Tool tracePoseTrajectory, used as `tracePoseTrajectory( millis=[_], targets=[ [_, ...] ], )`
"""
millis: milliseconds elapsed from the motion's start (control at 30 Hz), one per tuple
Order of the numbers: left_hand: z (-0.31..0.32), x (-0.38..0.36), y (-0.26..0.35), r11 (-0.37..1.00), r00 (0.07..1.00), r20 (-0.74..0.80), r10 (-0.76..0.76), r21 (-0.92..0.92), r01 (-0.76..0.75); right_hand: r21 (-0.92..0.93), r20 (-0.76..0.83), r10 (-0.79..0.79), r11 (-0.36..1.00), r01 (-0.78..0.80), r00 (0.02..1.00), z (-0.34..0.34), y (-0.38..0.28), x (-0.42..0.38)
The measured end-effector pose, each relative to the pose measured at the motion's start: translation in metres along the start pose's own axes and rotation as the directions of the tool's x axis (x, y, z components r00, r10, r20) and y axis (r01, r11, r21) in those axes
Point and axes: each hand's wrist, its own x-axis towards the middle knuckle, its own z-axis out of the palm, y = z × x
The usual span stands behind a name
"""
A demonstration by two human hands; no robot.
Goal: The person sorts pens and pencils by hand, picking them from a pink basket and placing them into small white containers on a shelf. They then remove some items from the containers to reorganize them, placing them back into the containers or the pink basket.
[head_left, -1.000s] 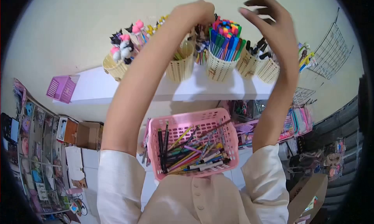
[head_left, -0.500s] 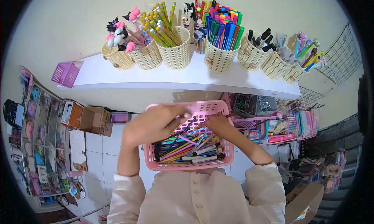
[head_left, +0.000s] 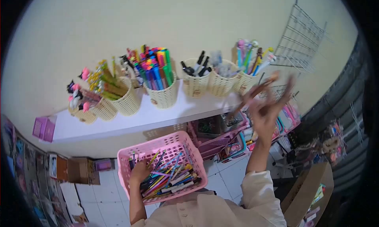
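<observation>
One blurred, perhaps pen-holding right hand (head_left: 265,108)

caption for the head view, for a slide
Left hand holds the pink basket of pens; raised right hand lifts a pen near the shelf cups.

basket (head_left: 166,148) low centre, pens (head_left: 167,179) inside | left hand (head_left: 139,172) on its left rim | right hand (head_left: 266,108) raised to the right | shelf (head_left: 130,122) behind, row of cups (head_left: 164,97) on it
</observation>
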Motion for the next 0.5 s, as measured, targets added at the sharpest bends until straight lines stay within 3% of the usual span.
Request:
tracePoseTrajectory(
  millis=[33, 100, 133, 167, 233, 300, 333, 400, 433, 467, 500],
  targets=[
    [-0.001, 0.0, 0.007, 0.996, 0.998, 0.051, -0.041, 0.078, 0.037, -0.052, -0.191, -0.227, 0.974, 0.221, 0.955, -0.008, 0.006, 0.023],
    [0.006, 0.002, 0.011, 0.985, 0.992, 0.097, -0.083, 0.157, 0.067, -0.122, -0.304, -0.366, 0.931, 0.345, 0.88, -0.016, -0.001, 0.055],
    [0.012, 0.004, 0.005, 0.988, 0.999, 0.017, -0.035, 0.154, 0.032, -0.125, -0.307, -0.365, 0.931, 0.343, 0.879, -0.02, 0.005, 0.064],
    [0.015, 0.005, 0.0, 0.988, 0.998, -0.066, 0.01, 0.154, 0.001, -0.177, -0.263, -0.343, 0.936, 0.304, 0.902, -0.025, 0.015, 0.071],
    [0.007, 0.003, 0.006, 0.989, 0.999, -0.052, 0.011, 0.148, -0.003, -0.225, -0.223, -0.314, 0.938, 0.265, 0.923, -0.028, 0.032, 0.082],
    [0.002, 0.002, 0.011, 0.992, 0.994, 0.003, -0.11, 0.067, 0.109, -0.393, -0.054, -0.327, 0.875, 0.281, 0.943, -0.028, 0.045, 0.088],
    [0.003, 0.006, 0.009, 0.991, 0.993, 0.004, -0.119, 0.064, 0.119, -0.386, -0.049, -0.323, 0.879, 0.28, 0.945, -0.028, 0.047, 0.091],
    [0.011, 0.009, -0.004, 0.993, 0.998, -0.013, -0.058, 0.098, 0.059, -0.541, 0.101, -0.294, 0.786, 0.3, 0.95, -0.025, 0.055, 0.092],
    [0.011, 0.006, -0.001, 0.999, 0.998, -0.063, -0.017, 0.05, 0.02, -0.611, 0.135, -0.371, 0.699, 0.372, 0.919, -0.025, 0.063, 0.094],
    [0.013, 0.01, -0.004, 0.993, 0.997, -0.007, -0.071, 0.095, 0.071, -0.664, 0.179, -0.437, 0.607, 0.436, 0.882, -0.026, 0.072, 0.094],
    [0.016, 0.009, -0.01, 0.999, 0.997, -0.063, 0.045, -0.003, -0.045, -0.686, 0.224, -0.468, 0.548, 0.479, 0.855, -0.031, 0.081, 0.096]
  ],
)
